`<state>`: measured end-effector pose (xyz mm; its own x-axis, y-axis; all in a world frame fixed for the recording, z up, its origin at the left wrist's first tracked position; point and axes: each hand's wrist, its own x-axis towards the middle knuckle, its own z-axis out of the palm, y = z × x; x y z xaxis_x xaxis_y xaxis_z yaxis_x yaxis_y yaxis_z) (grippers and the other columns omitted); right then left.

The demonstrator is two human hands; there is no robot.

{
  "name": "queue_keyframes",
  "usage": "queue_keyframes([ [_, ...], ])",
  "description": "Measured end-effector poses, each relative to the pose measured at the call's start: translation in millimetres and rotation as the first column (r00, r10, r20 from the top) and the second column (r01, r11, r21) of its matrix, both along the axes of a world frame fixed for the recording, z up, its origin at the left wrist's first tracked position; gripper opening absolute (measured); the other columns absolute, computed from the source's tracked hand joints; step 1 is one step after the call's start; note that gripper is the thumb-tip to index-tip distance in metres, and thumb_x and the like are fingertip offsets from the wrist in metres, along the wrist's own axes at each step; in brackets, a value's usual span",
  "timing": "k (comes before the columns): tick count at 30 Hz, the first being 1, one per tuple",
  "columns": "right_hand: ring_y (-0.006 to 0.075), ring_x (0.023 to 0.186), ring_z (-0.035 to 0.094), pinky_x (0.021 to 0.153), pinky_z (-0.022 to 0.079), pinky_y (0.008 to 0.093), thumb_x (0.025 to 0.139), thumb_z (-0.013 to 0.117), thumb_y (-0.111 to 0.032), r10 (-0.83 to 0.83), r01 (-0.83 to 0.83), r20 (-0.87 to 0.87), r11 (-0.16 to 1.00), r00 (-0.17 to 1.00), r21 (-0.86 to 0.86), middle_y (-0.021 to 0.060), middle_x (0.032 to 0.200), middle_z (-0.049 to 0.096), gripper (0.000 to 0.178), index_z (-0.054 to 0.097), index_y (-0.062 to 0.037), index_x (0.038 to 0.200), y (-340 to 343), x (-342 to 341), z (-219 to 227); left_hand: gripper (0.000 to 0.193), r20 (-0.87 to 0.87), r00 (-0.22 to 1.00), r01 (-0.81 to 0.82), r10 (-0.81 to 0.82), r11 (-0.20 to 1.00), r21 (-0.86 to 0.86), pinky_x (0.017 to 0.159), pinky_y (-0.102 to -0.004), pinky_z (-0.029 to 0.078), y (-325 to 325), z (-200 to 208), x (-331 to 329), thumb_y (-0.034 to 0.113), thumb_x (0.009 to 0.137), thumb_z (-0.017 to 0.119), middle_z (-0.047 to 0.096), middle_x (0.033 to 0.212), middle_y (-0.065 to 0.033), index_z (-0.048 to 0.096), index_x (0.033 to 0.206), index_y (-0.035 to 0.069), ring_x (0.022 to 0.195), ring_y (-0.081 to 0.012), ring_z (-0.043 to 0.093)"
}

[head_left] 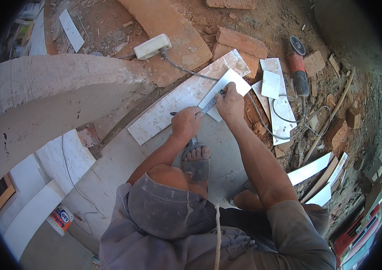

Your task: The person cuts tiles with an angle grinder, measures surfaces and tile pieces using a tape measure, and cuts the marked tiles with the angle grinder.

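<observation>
A white tile strip (227, 85) lies slanting on a longer, dirt-marked board (182, 96). Across the strip runs a narrow grey measuring strip with markings (209, 106), either a ruler or a tape blade. My right hand (231, 104) is closed on its upper end, fingers pressed to the tile. At the lower end my left hand (187, 123) is closed, its fingertips at the strip's end. A dark pen-like stick (173, 113) pokes out from the left side of that hand; its other end is hidden by the fingers.
An angle grinder (297, 67) with its cord lies at the right, beside cut white tile pieces (271, 84). A white power strip (153, 47) rests on a brown board behind. Bricks (241, 42) and rubble surround these. A curved concrete edge (65, 81) rises at left; a labelled bucket (60, 219) stands below.
</observation>
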<state>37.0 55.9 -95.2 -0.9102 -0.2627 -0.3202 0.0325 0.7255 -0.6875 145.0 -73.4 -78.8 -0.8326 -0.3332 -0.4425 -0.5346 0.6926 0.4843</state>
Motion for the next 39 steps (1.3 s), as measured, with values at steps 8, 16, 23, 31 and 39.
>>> queue_keyframes([
  [8,0.0442,0.078,0.066,0.071,0.053,0.0502,0.082,0.069,-0.016,0.023,-0.023,-0.015,0.999,1.0,-0.037,0.0237,0.081,0.066,0.03,0.047,-0.0032,0.098,1.4,1.8,-4.9,0.02,0.131,0.987,-0.107,0.098,0.992,0.068,0.077,-0.0449,0.054,-4.2,-8.5,-4.5,0.026,0.087,0.065,0.071,0.089,-0.0184,0.072,0.098,0.012,0.086,-0.0372,0.069],
  [16,0.0357,0.071,0.067,0.068,0.053,0.043,0.08,0.07,-0.014,-0.044,0.042,-0.032,0.998,0.999,-0.05,0.0183,0.074,0.066,0.026,0.05,-0.0022,0.092,-8.9,1.6,-6.5,0.024,0.132,0.985,-0.103,0.112,0.992,-0.075,0.077,-0.0466,0.053,-2.7,-8.3,-4.2,0.032,0.088,0.062,0.071,0.088,-0.0177,0.072,0.098,0.013,0.085,-0.0376,0.069],
  [23,0.0444,0.075,0.065,0.068,0.051,0.0512,0.08,0.066,-0.011,-0.064,0.062,-0.025,0.994,0.998,-0.089,0.0232,0.076,0.065,0.026,0.047,-0.003,0.095,-10.3,3.1,-6.8,0.022,0.056,0.99,-0.132,0.131,0.991,0.015,0.076,-0.0446,0.053,-0.5,-7.4,-3.6,0.03,0.087,0.065,0.071,0.086,-0.0167,0.073,0.097,0.012,0.084,-0.036,0.069],
  [31,0.0321,0.07,0.068,0.068,0.054,0.0406,0.08,0.07,-0.012,-0.1,0.097,-0.017,0.988,0.995,-0.119,0.0171,0.073,0.065,0.026,0.05,-0.0013,0.092,-12.0,5.0,-9.6,0.021,0.182,0.951,-0.261,0.249,0.964,0.049,0.076,-0.0418,0.053,-5.5,-2.3,-11.1,0.03,0.086,0.066,0.072,0.085,-0.015,0.075,0.096,0.014,0.083,-0.0335,0.069],
  [39,0.0318,0.069,0.068,0.067,0.054,0.0402,0.08,0.07,-0.011,-0.088,0.083,-0.038,0.989,0.995,-0.119,0.017,0.072,0.065,0.026,0.05,-0.0013,0.092,-13.3,3.8,-9.0,0.02,0.213,0.944,-0.259,0.252,0.966,0.002,0.077,-0.0414,0.054,-5.1,-1.6,-16.3,0.031,0.084,0.068,0.073,0.087,-0.0131,0.076,0.095,0.017,0.084,-0.0322,0.07],
])
